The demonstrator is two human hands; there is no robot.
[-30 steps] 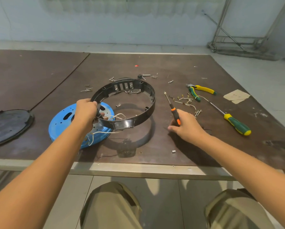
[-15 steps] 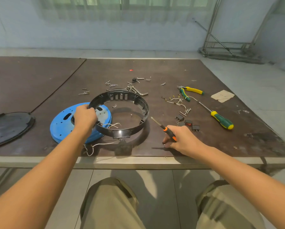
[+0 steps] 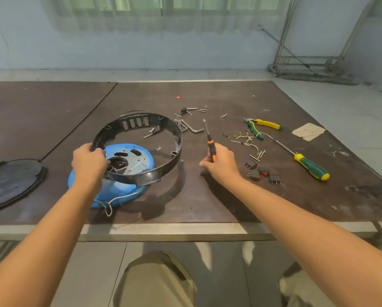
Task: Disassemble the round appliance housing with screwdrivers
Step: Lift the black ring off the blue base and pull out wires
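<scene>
A left hand (image 3: 89, 163) grips the black plastic housing ring (image 3: 141, 149) tilted above a blue round metal base (image 3: 128, 173); the right hand (image 3: 221, 163) holds an orange-and-black screwdriver (image 3: 210, 142) beside it over the brown table (image 3: 252, 196).

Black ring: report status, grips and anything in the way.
Left grip holds black ring, tilted over blue plate. Right grip holds orange screwdriver, tip up, clear of ring. White wire trails off plate's near edge.

Tilted black ring (image 3: 149, 177) over blue base (image 3: 116, 192)
</scene>
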